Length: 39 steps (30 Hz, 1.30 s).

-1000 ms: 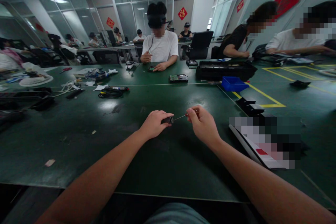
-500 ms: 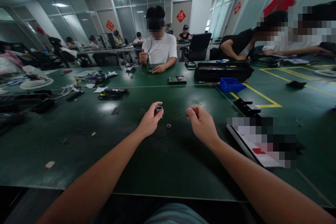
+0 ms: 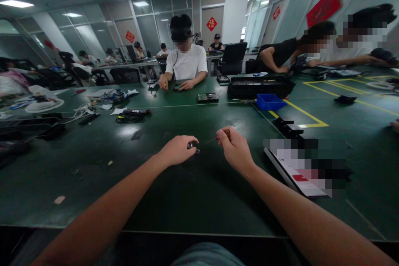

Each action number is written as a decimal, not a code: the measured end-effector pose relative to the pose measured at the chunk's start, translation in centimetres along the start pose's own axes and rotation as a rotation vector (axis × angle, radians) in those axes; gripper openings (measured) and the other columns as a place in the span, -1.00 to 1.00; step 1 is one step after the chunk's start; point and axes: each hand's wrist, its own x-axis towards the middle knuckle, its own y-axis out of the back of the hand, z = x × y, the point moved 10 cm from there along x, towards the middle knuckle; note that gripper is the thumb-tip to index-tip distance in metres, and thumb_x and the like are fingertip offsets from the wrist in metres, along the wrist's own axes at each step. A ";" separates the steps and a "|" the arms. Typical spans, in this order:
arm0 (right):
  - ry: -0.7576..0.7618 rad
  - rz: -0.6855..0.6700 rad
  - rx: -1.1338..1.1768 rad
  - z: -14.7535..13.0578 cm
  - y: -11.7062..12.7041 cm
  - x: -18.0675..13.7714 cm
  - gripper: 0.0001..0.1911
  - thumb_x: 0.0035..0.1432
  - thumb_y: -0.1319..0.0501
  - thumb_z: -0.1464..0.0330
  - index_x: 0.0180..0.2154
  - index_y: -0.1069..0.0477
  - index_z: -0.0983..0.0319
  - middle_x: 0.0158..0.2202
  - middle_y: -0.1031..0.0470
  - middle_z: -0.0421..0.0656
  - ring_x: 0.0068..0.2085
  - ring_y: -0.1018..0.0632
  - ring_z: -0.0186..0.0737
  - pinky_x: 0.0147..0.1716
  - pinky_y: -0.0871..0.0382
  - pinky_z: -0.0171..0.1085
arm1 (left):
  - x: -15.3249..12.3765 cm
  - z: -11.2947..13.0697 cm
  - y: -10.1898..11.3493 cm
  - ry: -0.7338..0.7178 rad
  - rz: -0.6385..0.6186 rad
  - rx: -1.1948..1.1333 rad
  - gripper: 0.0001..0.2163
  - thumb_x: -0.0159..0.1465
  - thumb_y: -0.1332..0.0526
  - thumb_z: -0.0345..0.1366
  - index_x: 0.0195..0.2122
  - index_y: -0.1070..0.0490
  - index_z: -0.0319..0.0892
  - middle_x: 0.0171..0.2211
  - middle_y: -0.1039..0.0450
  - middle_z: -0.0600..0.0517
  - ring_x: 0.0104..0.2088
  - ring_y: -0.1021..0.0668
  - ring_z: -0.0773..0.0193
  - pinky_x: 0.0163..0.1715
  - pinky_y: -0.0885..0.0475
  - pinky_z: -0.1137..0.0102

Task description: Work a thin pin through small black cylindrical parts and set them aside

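Note:
My left hand (image 3: pixel 176 150) is closed around a small dark cylinder with a silver rim (image 3: pixel 190 145), turned on its side and mostly hidden by the fingers. Right by my left fingertips, a small round metal piece (image 3: pixel 197 151) lies on the green table (image 3: pixel 187 199); whether the fingers touch it I cannot tell. In my right hand (image 3: pixel 234 149) is a thin screwdriver (image 3: pixel 209 141), its reddish handle pinched between thumb and fingers. The shaft points left toward the cylinder, and its tip is apart from it.
A hard drive (image 3: pixel 207 97), a long black housing (image 3: pixel 260 87) and a blue bin (image 3: pixel 270 102) stand farther back. Bundled black cable (image 3: pixel 132 115) lies at left, a white panel (image 3: pixel 296 174) at right. Across the table sits a person in a white shirt (image 3: pixel 187 62).
My left hand has rolled over and come down, tipping the cylinder from mouth-up to sideways beside the small round piece. My right hand keeps the screwdriver. The person opposite has lowered a hand.

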 end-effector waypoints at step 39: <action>-0.033 -0.078 0.046 1.0 -1.1 -0.1 -0.71 0.37 -0.06 0.14 -0.26 -0.42 0.16 -0.45 -0.47 -0.23 -0.39 -0.50 -0.22 -0.37 -0.29 -0.24 | -24.4 -31.2 17.3 0.941 1.051 -0.823 -0.87 0.27 -0.04 -0.52 -0.35 -0.34 -0.23 -0.50 -0.31 0.13 -0.57 -0.36 0.42 -0.60 -0.22 0.54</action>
